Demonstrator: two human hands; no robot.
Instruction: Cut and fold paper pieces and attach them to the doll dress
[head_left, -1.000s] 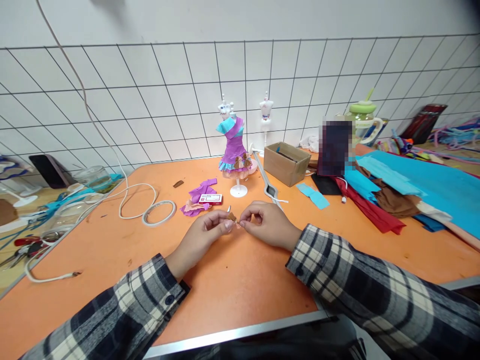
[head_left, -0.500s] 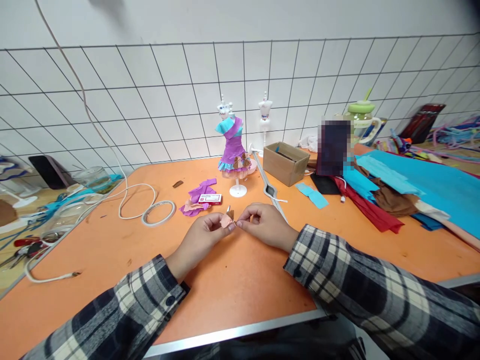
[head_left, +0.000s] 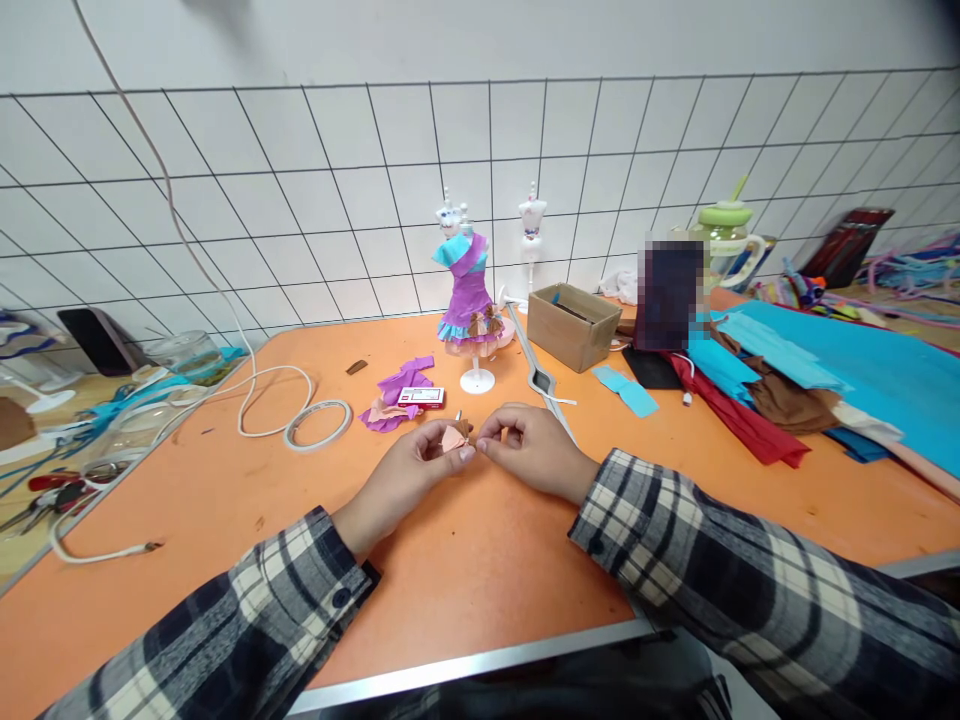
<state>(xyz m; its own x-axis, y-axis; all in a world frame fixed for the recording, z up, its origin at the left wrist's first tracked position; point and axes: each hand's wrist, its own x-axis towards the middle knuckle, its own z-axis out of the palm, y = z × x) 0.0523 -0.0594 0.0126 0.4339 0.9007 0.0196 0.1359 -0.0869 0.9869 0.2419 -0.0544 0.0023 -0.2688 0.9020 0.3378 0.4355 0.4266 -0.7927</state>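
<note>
Between thumb and fingers, my left hand pinches a small pink-and-brown crepe paper piece, gathered at its right side. My right hand is closed in a pinch at the gathered edge of that piece; what its fingertips hold is too small to make out. Beyond the hands stands a mini dress form in a purple and blue paper dress with brown bows at the skirt. Purple crepe paper scraps and a small red-and-white box lie just past my left hand.
A roll of tape and a white cable lie on the left. Behind my right hand are a cardboard box, a metal ruler-like strip and a blue paper piece. Folded coloured papers and a lidded jug stand right.
The paper piece has turned slightly in my fingers, so more of its pink and brown faces shows. Both hands stay in nearly the same place.
</note>
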